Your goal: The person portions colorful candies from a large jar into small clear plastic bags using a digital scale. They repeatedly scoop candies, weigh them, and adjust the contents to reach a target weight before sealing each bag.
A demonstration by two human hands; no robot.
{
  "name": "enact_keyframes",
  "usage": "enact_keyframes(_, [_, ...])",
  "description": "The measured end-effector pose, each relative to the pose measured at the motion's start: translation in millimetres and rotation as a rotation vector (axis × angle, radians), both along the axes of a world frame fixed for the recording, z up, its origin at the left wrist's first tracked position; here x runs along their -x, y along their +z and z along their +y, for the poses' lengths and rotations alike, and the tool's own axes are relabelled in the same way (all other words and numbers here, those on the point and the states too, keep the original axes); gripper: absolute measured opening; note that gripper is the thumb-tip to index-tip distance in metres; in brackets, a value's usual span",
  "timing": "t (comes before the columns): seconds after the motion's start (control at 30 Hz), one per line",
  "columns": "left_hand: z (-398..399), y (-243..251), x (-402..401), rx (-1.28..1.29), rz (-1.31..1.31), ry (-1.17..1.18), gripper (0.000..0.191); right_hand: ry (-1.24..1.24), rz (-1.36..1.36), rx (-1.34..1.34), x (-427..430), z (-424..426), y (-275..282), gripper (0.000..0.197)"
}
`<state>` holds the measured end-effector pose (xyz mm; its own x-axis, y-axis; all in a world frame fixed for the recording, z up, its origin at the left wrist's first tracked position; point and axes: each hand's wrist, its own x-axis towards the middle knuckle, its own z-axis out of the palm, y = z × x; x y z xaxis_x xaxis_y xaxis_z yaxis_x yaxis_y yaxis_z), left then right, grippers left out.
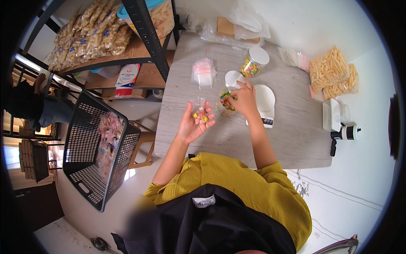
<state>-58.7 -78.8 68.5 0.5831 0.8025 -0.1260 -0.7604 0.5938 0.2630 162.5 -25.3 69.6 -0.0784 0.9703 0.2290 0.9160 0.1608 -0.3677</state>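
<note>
My left hand holds a small clear plastic bag with several colourful candy pieces in it. At the mouth of an unlidded clear jar of colourful candy is my right hand, its fingers bent over the pieces; whether they grip one cannot be told. A white round lid lies behind this jar. Farther back stands a second jar of candy with its lid on. A white digital scale lies just right of my right hand. Small clear zip bags are piled at the back left.
A dark plastic basket holding packed sweets stands left of the table. Snack bags fill the shelf at upper left. More snack bags and a white container line the right side. A person is at far left.
</note>
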Motion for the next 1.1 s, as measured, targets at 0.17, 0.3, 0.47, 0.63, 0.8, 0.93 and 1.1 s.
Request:
enact_keyframes(0.17, [1.6, -20.6, -0.2, -0.129, -0.191, -0.007, 0.054, 0.0, 0.124, 0.007, -12.0, -5.3, -1.0, 0.011])
enact_keyframes(0.3, [-0.5, 12.0, -3.5, 0.048, 0.073, 0.016, 0.05, -0.048, 0.024, 0.061, -14.0, -14.7, 17.0, 0.011])
enact_keyframes(0.47, [0.6, -5.3, -0.4, -0.035, -0.036, -0.038, 0.047, 0.004, -0.01, 0.14, -5.4, -13.8, 24.5, 0.013])
enact_keyframes(0.63, [1.2, -1.7, -0.5, -0.041, -0.028, -0.04, 0.044, -0.019, -0.148, 0.084, 2.8, -1.5, 11.4, 0.019])
enact_keyframes(0.8, [2.4, -1.0, 0.8, -0.046, -0.038, -0.024, 0.043, 0.037, -0.216, 0.028, 6.2, -1.2, 3.9, 0.023])
enact_keyframes(0.93, [3.6, -3.2, -0.6, -0.017, -0.042, -0.024, 0.043, 0.058, -0.147, 0.045, 4.6, 0.1, 1.0, 0.022])
enact_keyframes(1.1, [5.3, -4.9, -1.9, -0.019, 0.003, -0.04, 0.044, 0.034, -0.088, 0.036, 7.6, 1.6, 10.7, 0.021])
